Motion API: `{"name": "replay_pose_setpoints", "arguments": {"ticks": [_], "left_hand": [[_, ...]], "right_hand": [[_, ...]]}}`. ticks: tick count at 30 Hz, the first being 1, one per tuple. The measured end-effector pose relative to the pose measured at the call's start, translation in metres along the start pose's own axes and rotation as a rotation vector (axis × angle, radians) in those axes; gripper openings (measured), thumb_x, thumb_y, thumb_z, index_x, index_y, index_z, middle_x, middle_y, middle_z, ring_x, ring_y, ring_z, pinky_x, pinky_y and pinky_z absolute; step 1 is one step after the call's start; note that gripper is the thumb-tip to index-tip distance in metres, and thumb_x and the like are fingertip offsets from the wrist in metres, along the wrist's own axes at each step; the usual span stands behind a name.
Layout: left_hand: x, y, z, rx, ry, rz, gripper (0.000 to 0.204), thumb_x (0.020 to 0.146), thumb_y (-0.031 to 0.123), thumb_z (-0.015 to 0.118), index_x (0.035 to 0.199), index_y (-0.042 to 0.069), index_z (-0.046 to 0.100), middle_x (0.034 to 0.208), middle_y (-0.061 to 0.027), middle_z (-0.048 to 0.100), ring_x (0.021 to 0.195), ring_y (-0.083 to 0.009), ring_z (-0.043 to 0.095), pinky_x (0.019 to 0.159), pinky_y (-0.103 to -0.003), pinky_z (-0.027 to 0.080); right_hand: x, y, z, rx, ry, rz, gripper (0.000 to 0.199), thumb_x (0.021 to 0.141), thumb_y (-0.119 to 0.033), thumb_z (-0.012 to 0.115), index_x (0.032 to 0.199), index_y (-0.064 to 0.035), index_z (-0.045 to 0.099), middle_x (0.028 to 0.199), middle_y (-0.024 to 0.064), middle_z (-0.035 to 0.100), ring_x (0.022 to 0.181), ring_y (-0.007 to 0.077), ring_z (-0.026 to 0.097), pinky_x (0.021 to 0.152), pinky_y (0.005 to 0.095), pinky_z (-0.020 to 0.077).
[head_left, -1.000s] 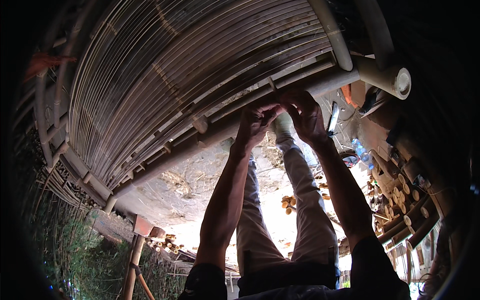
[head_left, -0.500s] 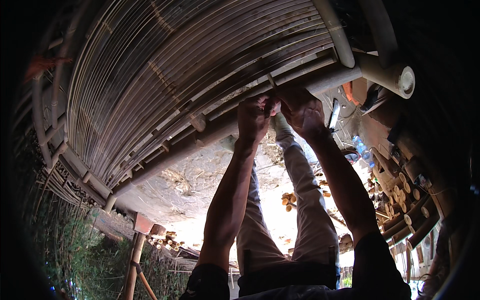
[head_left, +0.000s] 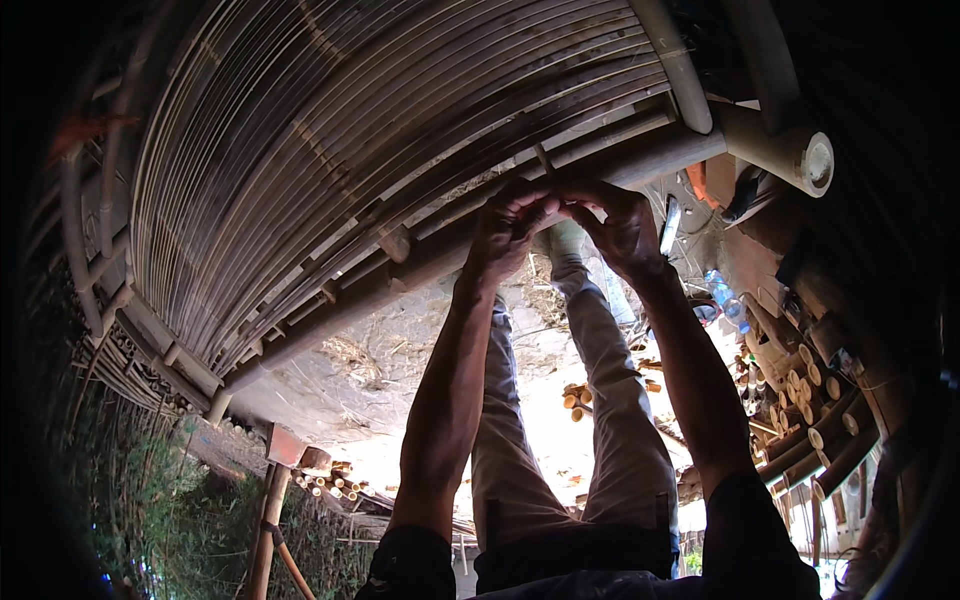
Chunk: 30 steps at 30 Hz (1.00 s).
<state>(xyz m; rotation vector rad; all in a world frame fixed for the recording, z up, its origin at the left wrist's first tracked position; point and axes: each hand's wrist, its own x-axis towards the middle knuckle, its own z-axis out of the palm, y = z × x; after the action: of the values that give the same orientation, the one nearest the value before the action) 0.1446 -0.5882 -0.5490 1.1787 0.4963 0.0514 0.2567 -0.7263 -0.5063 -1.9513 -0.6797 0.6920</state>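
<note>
My left hand (head_left: 510,228) and my right hand (head_left: 622,228) meet at the front rail (head_left: 435,255) of a bamboo bench with a slatted seat (head_left: 400,130). The left one is closed, thumb against its curled fingers. Thumb and fingers of the right form a pinch, bent into a ring beside the left fingertips. What either pinches is too small and dark to make out. Just beyond the fingertips, a short thin strip (head_left: 543,158) sticks up across the rail toward the slats; whether a hand touches it, I cannot tell.
The thick cut rail end (head_left: 817,164) juts out at the right. Cut bamboo lengths (head_left: 800,390) are stacked at the lower right, near a clear plastic bottle (head_left: 727,300). More cut pieces (head_left: 577,402) lie on the ground by my legs. A wooden post (head_left: 268,530) stands at lower left.
Both hands have opened out slightly at the wrists, the right shifting a little to the right. A gap now shows between the right thumb and fingers. The bench has not moved.
</note>
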Motion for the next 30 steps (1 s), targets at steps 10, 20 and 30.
{"name": "replay_pose_setpoints", "arguments": {"ticks": [10, 20, 30], "left_hand": [[-0.005, 0.0, 0.001, 0.242, 0.041, 0.084, 0.015, 0.093, 0.003, 0.065, 0.108, 0.002, 0.068, 0.095, -0.0073, 0.063, 0.088, -0.0155, 0.062, 0.079, -0.028, 0.051], [-0.04, 0.016, 0.029, 0.419, 0.286, -0.139, 0.009, 0.088, 0.011, 0.074, 0.088, 0.002, 0.073, 0.079, -0.0019, 0.067, 0.068, -0.0076, 0.058, 0.061, -0.024, 0.048], [-0.016, 0.02, 0.006, 1.056, 0.149, 0.27, 0.063, 0.071, 0.026, 0.083, 0.129, 0.02, 0.06, 0.121, -0.0141, 0.059, 0.108, -0.0316, 0.058, 0.089, -0.042, 0.049]], "right_hand": [[-0.003, -0.004, 0.001, -0.104, -0.032, 0.016, 0.019, 0.085, -0.008, 0.074, 0.104, -0.0059, 0.069, 0.098, 0.0109, 0.072, 0.087, 0.023, 0.072, 0.072, 0.0351, 0.0566], [-0.016, 0.01, 0.002, -0.076, 0.05, 0.496, 0.022, 0.092, -0.026, 0.064, 0.097, -0.0056, 0.071, 0.088, 0.0123, 0.073, 0.082, 0.0286, 0.072, 0.072, 0.0381, 0.0549], [-0.037, -0.032, -0.044, 1.309, -0.559, 0.646, 0.042, 0.104, -0.035, 0.045, 0.074, -0.0069, 0.053, 0.063, 0.0091, 0.056, 0.072, 0.0279, 0.067, 0.09, 0.0465, 0.0512]]}}
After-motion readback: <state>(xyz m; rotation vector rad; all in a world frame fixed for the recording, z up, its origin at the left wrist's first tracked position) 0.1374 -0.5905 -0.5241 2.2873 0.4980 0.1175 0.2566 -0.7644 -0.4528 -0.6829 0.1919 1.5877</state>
